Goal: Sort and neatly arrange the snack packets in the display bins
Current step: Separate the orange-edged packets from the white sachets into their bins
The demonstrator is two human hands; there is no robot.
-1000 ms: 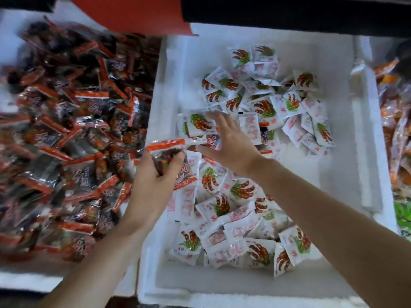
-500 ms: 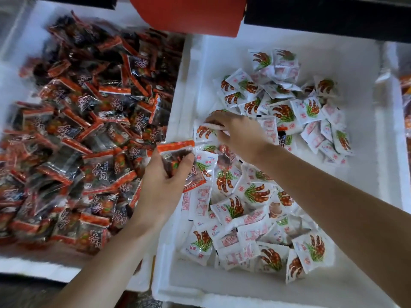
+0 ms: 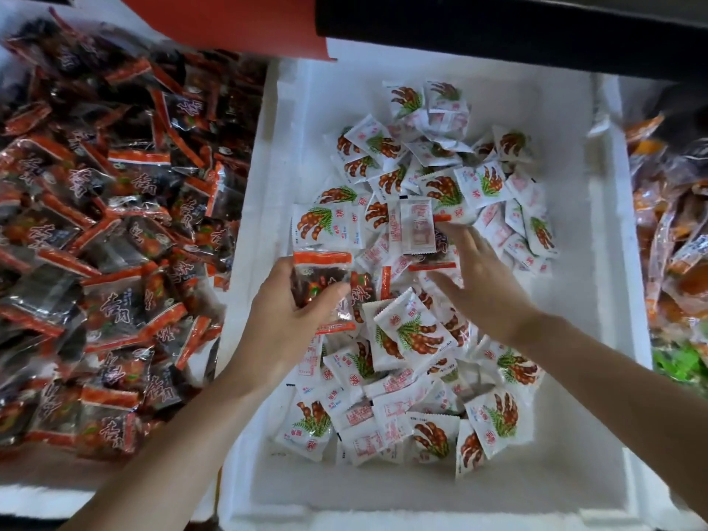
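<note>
White brush-style Chinese characters on dark packets (image 3: pixel 115 308), red seal marks on white packets (image 3: pixel 406 335), none legible

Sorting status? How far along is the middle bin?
Mostly sorted: the left bin holds dark orange-trimmed packets, the white foam middle bin mainly white packets. In hand: the left hand grips a dark packet; the open right hand reaches over a stray packet among the white ones. Left: such strays, and both piles lie jumbled, not arranged.
</note>
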